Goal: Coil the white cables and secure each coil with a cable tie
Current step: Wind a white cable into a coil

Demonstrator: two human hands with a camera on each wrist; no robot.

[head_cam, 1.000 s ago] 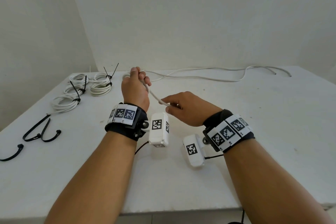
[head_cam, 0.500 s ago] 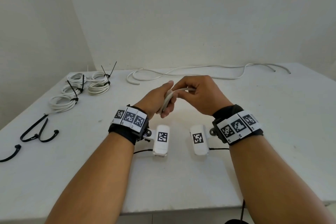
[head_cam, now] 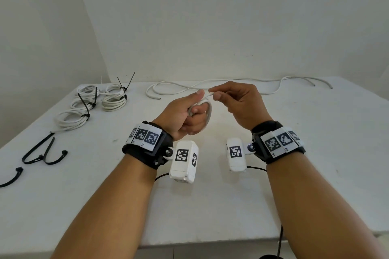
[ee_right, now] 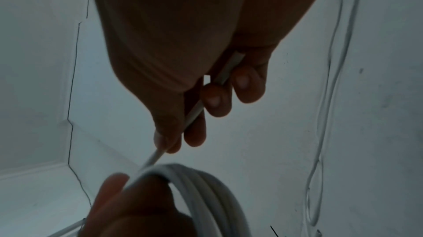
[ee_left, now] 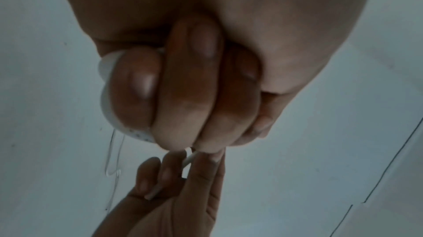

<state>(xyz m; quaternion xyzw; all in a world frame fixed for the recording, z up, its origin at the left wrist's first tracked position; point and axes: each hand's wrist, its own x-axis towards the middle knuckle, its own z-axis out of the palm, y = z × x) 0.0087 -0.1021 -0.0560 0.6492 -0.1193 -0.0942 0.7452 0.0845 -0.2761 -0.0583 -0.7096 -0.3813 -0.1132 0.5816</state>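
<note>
My left hand (head_cam: pixel 196 109) grips a small coil of white cable (head_cam: pixel 208 111) above the middle of the table; its fingers (ee_left: pixel 190 87) curl through the loops. My right hand (head_cam: pixel 212 95) pinches the coil's short free end between thumb and fingertips, just above and to the right of the coil. In the right wrist view that cable end (ee_right: pixel 194 112) runs from my right fingers down to the coil (ee_right: pixel 206 186). Another loose white cable (head_cam: pixel 221 83) lies uncoiled along the table's far edge.
Three tied coils (head_cam: pixel 113 101) with black ties lie at the far left of the white table (head_cam: pixel 210 206). Loose black cable ties (head_cam: pixel 44 153) lie near the left edge, one more (head_cam: pixel 10 176) at the far left. A wall stands close behind.
My left hand pulled back from the far cable toward me and now holds a wound coil. My right hand met it, then drew up and right with the cable end pinched.
</note>
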